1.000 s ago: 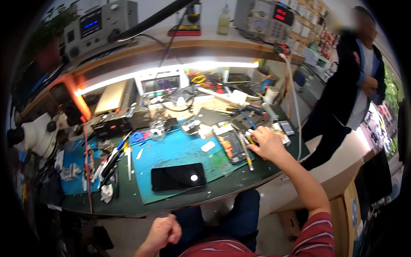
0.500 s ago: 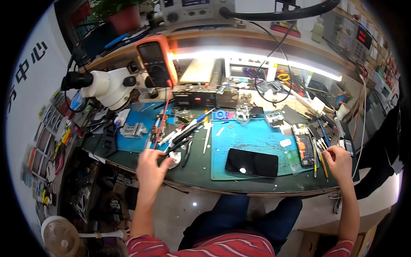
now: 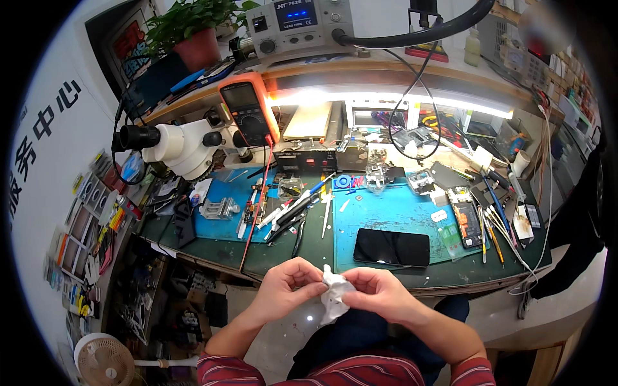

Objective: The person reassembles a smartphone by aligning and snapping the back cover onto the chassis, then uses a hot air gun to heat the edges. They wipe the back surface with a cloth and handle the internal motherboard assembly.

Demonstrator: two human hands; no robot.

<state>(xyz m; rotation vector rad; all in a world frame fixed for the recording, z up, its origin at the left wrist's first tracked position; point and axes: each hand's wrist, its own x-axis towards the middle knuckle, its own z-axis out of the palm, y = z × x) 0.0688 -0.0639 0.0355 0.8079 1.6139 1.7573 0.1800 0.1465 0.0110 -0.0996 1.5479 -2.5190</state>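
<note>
A crumpled white tissue (image 3: 335, 296) is pinched between both my hands, in front of the bench's near edge and above my lap. My left hand (image 3: 288, 289) grips its left side with thumb and fingers. From the right, my right hand (image 3: 380, 294) closes on it with thumb and forefinger. Beyond the hands, a black smartphone (image 3: 391, 248) lies face up, its screen dark, on the blue work mat (image 3: 344, 228). An opened phone (image 3: 468, 222) with its inside showing lies at the mat's right side.
Tweezers and pens (image 3: 299, 209) lie left of the mat, brushes (image 3: 494, 235) to its right. An orange multimeter (image 3: 248, 109) leans at the back beside a white microscope (image 3: 183, 148). A black cable (image 3: 425, 31) arches overhead. A fan (image 3: 103, 360) stands lower left.
My left hand has lifted the tissue off the bench and moved right. My right hand has left the brushes and come inward to grip the tissue too. The view has shifted slightly.
</note>
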